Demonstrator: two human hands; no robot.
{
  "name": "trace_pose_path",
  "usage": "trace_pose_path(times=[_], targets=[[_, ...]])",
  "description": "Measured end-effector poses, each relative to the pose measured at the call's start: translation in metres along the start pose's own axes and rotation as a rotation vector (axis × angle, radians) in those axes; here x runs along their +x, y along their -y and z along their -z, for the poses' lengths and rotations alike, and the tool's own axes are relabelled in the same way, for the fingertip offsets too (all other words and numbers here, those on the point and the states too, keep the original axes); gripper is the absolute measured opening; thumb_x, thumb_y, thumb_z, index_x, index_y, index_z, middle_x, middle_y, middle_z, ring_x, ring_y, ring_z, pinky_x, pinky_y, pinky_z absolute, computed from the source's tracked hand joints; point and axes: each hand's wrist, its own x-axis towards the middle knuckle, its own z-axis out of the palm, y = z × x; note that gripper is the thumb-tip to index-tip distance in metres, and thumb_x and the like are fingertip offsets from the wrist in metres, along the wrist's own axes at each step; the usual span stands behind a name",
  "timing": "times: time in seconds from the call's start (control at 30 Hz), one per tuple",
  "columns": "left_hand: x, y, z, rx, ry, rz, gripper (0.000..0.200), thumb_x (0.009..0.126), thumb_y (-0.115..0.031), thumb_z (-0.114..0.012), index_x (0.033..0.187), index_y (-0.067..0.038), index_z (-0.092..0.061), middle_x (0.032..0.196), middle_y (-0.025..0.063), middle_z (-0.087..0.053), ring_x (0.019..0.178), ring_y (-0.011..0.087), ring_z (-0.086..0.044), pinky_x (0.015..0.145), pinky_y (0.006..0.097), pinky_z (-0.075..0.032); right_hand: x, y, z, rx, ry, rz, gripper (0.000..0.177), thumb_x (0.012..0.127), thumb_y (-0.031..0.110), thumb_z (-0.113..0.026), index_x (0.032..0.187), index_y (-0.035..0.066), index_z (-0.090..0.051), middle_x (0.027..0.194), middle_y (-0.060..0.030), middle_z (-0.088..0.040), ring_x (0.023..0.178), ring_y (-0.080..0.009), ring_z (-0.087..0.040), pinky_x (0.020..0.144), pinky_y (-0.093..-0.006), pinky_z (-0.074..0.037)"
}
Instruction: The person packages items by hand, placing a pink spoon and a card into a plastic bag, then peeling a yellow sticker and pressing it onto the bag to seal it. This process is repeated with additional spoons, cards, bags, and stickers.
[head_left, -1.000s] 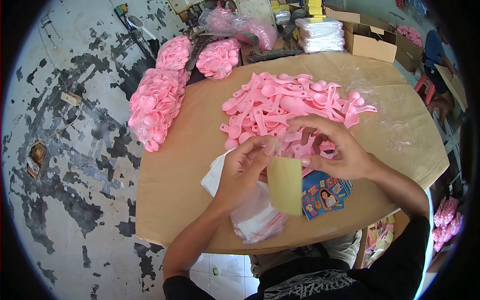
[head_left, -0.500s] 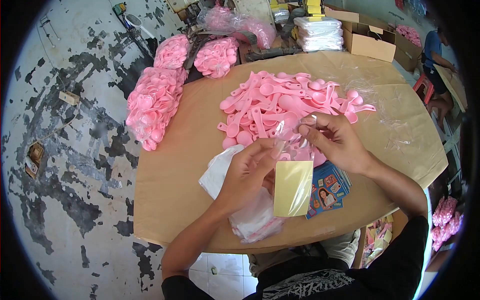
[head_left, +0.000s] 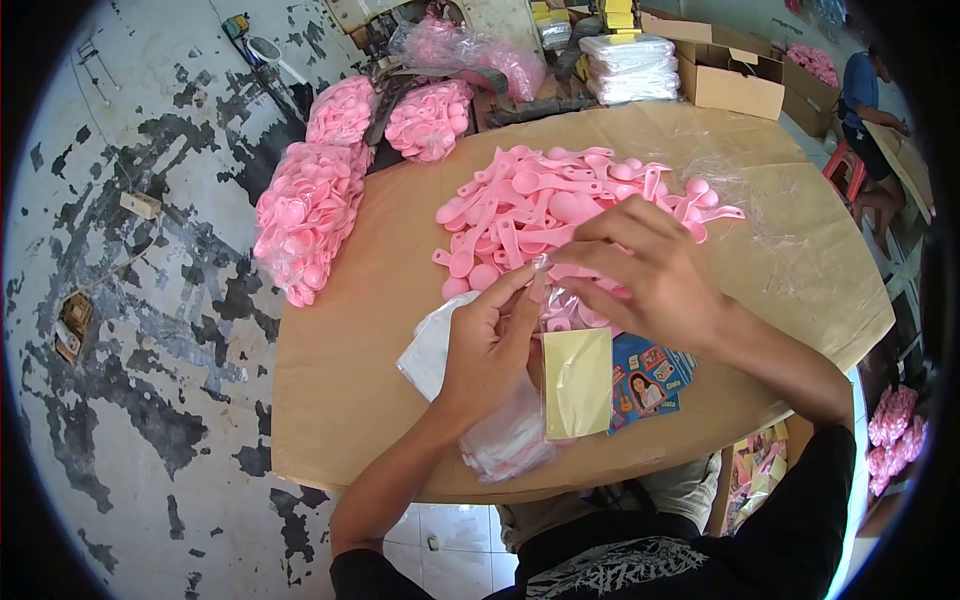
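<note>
A clear plastic bag with a pale yellow card (head_left: 577, 385) inside hangs upright in front of me. My left hand (head_left: 490, 340) pinches its upper left edge between thumb and fingers. Over the bag's top reaches my right hand (head_left: 655, 280), its fingers curved and apart from the thumb, fingertips right at the clear film. Behind both hands spreads a heap of pink plastic spoons (head_left: 550, 190). Printed blue cards (head_left: 650, 385) lie to the right of the bag. Partly under my left forearm is a stack of clear plastic bags (head_left: 510, 440).
Brown paper covers the table (head_left: 340, 400). Filled bags of pink spoons (head_left: 310, 220) line its far left edge. At the back stand stacked plastic packs (head_left: 630, 70) and an open cardboard box (head_left: 735, 85). Another person (head_left: 865, 110) sits at far right.
My right hand has parted its thumb and fingers and turned over the bag's top. The bag and my left hand have shifted slightly left and down.
</note>
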Motion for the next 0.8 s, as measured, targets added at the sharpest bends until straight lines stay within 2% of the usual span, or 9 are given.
trace_pose_path(times=[0.13, 0.27, 0.37, 0.57, 0.67, 0.73, 0.77, 0.8], targets=[[-0.003, 0.003, 0.001, 0.123, 0.011, -0.019, 0.031, 0.097, -0.010, -0.051, 0.124, 0.004, -0.055, 0.090, 0.0042, -0.066, 0.069, 0.0022, -0.055, 0.059, 0.0196, -0.047, -0.003, -0.003, -0.014, -0.097, 0.038, 0.044, 0.025, 0.069, 0.016, -0.071, 0.093, 0.009, -0.069, 0.088, -0.0019, -0.064, 0.085, -0.0179, -0.058, 0.073, -0.0329, -0.049], [-0.002, 0.002, 0.004, 0.196, 0.053, 0.021, 0.034, 0.097, -0.011, -0.051, 0.127, 0.004, -0.052, 0.093, 0.0076, -0.066, 0.069, 0.0085, -0.062, 0.059, 0.0235, -0.054, -0.001, -0.006, -0.019, -0.171, 0.030, 0.134, 0.026, 0.064, 0.018, -0.070, 0.088, 0.008, -0.068, 0.084, -0.0007, -0.063, 0.083, -0.0168, -0.058, 0.072, -0.0322, -0.047], [0.000, 0.007, 0.005, 0.267, 0.081, 0.031, 0.034, 0.096, -0.010, -0.051, 0.128, 0.004, -0.052, 0.091, 0.0076, -0.066, 0.070, 0.0078, -0.062, 0.059, 0.0234, -0.053, -0.003, -0.007, -0.021, -0.184, 0.131, 0.102, 0.024, 0.066, 0.018, -0.075, 0.088, 0.010, -0.068, 0.080, 0.0012, -0.064, 0.080, -0.0169, -0.058, 0.069, -0.0305, -0.045], [-0.002, 0.008, 0.004, 0.316, 0.143, 0.034, 0.035, 0.097, -0.011, -0.052, 0.129, 0.002, -0.052, 0.091, 0.0072, -0.067, 0.072, 0.0076, -0.062, 0.061, 0.0234, -0.053, -0.005, -0.012, -0.029, -0.125, 0.105, 0.088, 0.023, 0.061, 0.017, -0.074, 0.076, 0.010, -0.059, 0.071, 0.0015, -0.059, 0.074, -0.0164, -0.058, 0.066, -0.0315, -0.044], [-0.004, 0.009, 0.005, 0.309, 0.123, 0.001, 0.033, 0.096, -0.011, -0.052, 0.127, 0.001, -0.054, 0.091, 0.0085, -0.068, 0.072, 0.0077, -0.062, 0.064, 0.0237, -0.053, 0.000, -0.014, -0.022, -0.013, 0.104, 0.000, 0.020, 0.064, 0.010, -0.072, 0.075, 0.008, -0.055, 0.068, 0.0008, -0.056, 0.068, -0.0141, -0.056, 0.061, -0.0295, -0.042], [-0.004, 0.010, 0.004, 0.228, 0.084, -0.050, 0.032, 0.096, -0.013, -0.053, 0.125, 0.001, -0.056, 0.089, 0.0108, -0.069, 0.071, 0.0084, -0.063, 0.066, 0.0248, -0.053, 0.006, -0.018, -0.011, 0.243, 0.097, -0.277, 0.014, 0.069, 0.007, -0.067, 0.075, 0.006, -0.055, 0.069, -0.0023, -0.058, 0.063, -0.0136, -0.056, 0.058, -0.0289, -0.043], [-0.004, 0.010, 0.003, 0.142, 0.076, 0.000, 0.033, 0.096, -0.014, -0.052, 0.126, 0.000, -0.055, 0.092, 0.0104, -0.069, 0.072, 0.0086, -0.063, 0.066, 0.0240, -0.052, 0.010, -0.022, -0.004, 0.368, 0.092, -0.416, 0.011, 0.071, 0.005, -0.065, 0.075, 0.005, -0.055, 0.070, -0.0039, -0.060, 0.061, -0.0134, -0.056, 0.057, -0.0286, -0.043], [-0.004, 0.008, 0.005, 0.056, 0.068, 0.048, 0.033, 0.097, -0.016, -0.052, 0.126, 0.000, -0.055, 0.095, 0.0099, -0.068, 0.073, 0.0088, -0.063, 0.066, 0.0232, -0.052, 0.017, -0.028, 0.009, 0.390, 0.068, -0.380, 0.008, 0.073, 0.003, -0.062, 0.075, 0.003, -0.055, 0.069, -0.0040, -0.060, 0.060, -0.0104, -0.055, 0.056, -0.0261, -0.043]])
